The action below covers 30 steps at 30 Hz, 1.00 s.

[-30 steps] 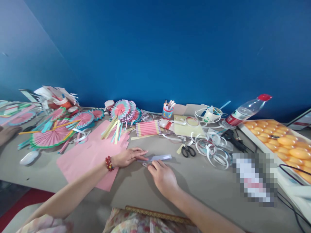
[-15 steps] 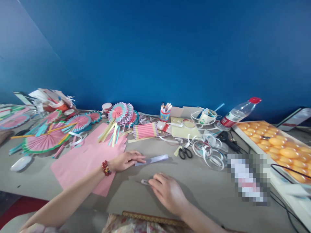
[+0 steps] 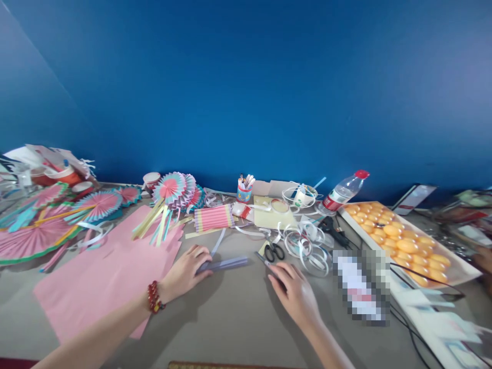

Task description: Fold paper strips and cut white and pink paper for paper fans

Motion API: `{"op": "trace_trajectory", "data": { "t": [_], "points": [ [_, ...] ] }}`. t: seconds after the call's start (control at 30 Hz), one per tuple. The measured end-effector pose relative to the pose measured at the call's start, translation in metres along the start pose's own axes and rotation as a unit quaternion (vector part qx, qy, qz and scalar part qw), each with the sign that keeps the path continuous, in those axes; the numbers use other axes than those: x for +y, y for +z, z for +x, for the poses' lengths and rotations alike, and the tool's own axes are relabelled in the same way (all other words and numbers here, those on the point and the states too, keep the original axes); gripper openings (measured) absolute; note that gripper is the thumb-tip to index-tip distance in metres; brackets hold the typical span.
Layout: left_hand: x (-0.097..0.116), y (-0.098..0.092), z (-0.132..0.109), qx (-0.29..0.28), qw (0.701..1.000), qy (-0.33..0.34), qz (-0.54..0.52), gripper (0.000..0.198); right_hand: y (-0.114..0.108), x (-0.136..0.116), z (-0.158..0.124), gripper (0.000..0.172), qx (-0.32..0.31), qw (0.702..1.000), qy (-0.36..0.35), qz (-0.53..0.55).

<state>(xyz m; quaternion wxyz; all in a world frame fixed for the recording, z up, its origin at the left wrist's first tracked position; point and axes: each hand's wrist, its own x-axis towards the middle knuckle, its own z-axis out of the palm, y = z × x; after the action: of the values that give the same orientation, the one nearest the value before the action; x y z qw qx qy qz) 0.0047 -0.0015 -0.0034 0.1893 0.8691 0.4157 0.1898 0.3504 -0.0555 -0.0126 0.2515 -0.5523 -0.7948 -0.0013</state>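
My left hand (image 3: 187, 272), with a red bead bracelet at the wrist, is closed on the near end of a pale lavender paper strip (image 3: 230, 263). The strip points right, low over the grey table. Another narrow pale strip (image 3: 219, 243) slants up behind my fingers. My right hand (image 3: 295, 291) grips a slim craft knife (image 3: 262, 258), its tip pointing up and left; most of the handle is hidden under my fingers. Black-handled scissors (image 3: 274, 252) lie just beyond that hand. A pink paper sheet (image 3: 103, 277) spreads flat beneath and beside my left forearm.
Pleated paper fans (image 3: 96, 206) crowd the left. At the back are a pleated pink piece (image 3: 213, 218) and a pen cup (image 3: 244, 192). Curled white strips (image 3: 303, 248), a plastic bottle (image 3: 344, 192), a glue gun (image 3: 335, 231) and a tray of orange domes (image 3: 465, 274) stand right.
The view has turned right. My left hand has closed round the strip, and a second strip shows behind it. My right hand has moved away from my body, the knife now angled up and left.
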Motion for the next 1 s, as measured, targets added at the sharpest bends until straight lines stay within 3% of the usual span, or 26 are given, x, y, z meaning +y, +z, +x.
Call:
{"op": "trace_trajectory", "data": {
  "t": [0.1,0.3,0.47,0.57,0.67,0.73,0.83,0.93,1.0],
  "points": [
    [0.001,-0.002,0.002,0.001,1.0,0.001,-0.006,0.014,0.006,-0.004,0.002,0.027,0.014,1.0,0.0,-0.019],
    [0.005,-0.009,0.013,-0.036,0.999,-0.018,-0.021,0.026,0.014,0.0,0.0,0.028,0.024,0.999,0.008,-0.04],
    [0.006,-0.018,0.025,-0.002,0.999,-0.029,0.015,0.026,0.017,0.002,-0.002,0.027,0.026,0.998,0.006,-0.048],
    [0.008,-0.017,0.022,0.016,0.999,-0.032,0.035,0.018,0.019,0.003,-0.003,0.027,0.03,0.998,-0.001,-0.053],
    [0.01,-0.011,0.013,-0.002,0.999,-0.017,0.046,0.027,0.021,0.004,-0.005,0.029,0.034,0.997,-0.002,-0.063],
    [0.011,-0.006,0.009,-0.008,0.998,-0.013,0.057,0.028,0.021,0.006,-0.005,0.035,0.028,0.997,-0.005,-0.071],
    [0.012,-0.003,0.007,-0.014,0.998,-0.012,0.067,0.013,0.016,0.01,0.001,0.051,-0.012,0.997,-0.014,-0.075],
    [0.012,-0.003,0.013,-0.011,0.997,-0.009,0.07,0.015,0.008,0.013,0.018,0.049,-0.045,0.998,-0.009,-0.034],
    [0.012,-0.001,0.019,-0.006,0.997,-0.01,0.073,0.02,0.005,0.014,0.035,0.038,-0.034,0.996,0.026,0.084]
  ]
}}
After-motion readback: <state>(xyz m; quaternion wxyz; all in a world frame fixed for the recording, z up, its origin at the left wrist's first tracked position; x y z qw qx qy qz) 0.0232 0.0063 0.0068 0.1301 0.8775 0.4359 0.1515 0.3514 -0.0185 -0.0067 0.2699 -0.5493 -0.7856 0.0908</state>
